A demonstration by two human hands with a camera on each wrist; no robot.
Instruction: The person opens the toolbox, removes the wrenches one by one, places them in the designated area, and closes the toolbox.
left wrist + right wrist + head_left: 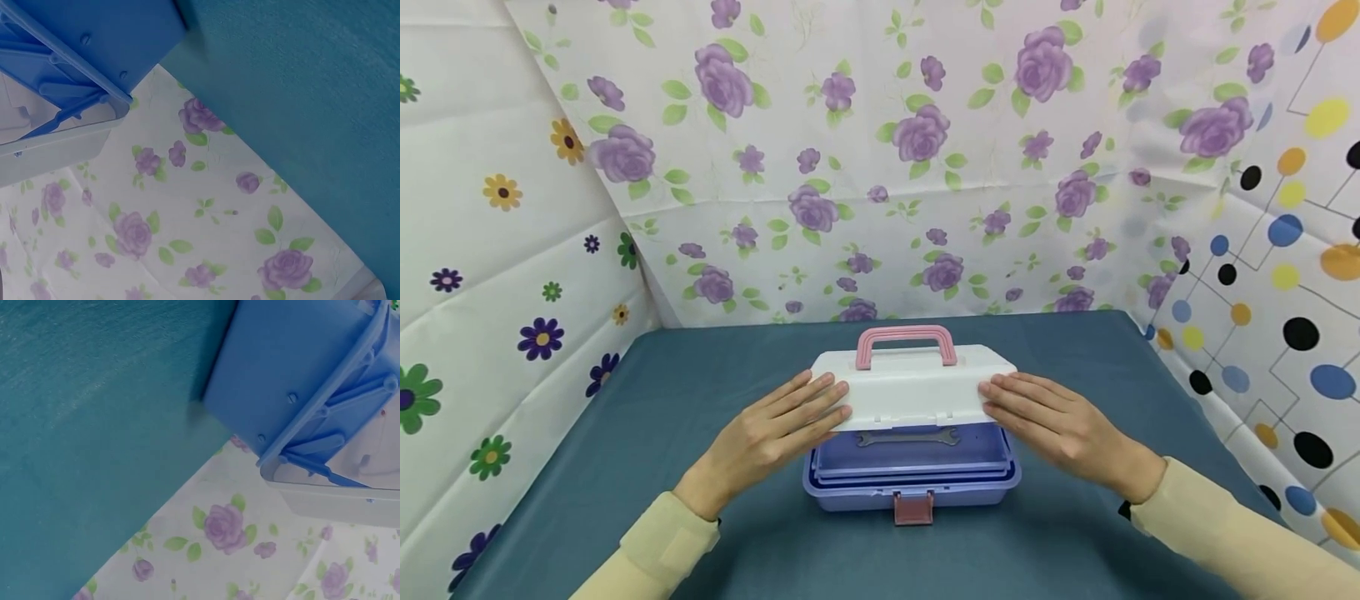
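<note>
A toolbox with a blue-purple base [850,500] stands on the table, its white lid [917,400] tilted partly up. A pink handle [906,333] tops the lid, and a pink latch [913,510] hangs at the base's front. Inside, a grey open-ended wrench [908,437] lies on the blue tray. My left hand [771,429] rests straight fingers on the lid's left end. On the right end, my right hand [1063,425] does likewise. Both thumbs are hidden. The wrist views show the base's sides [125,37] and blue hinge arms [325,469] linking it to the lid.
A dark teal cloth [715,367] covers the table. Behind it hangs a white curtain [880,225] with purple roses. Patterned cloths close off the left side [497,242] and the right side [1262,283].
</note>
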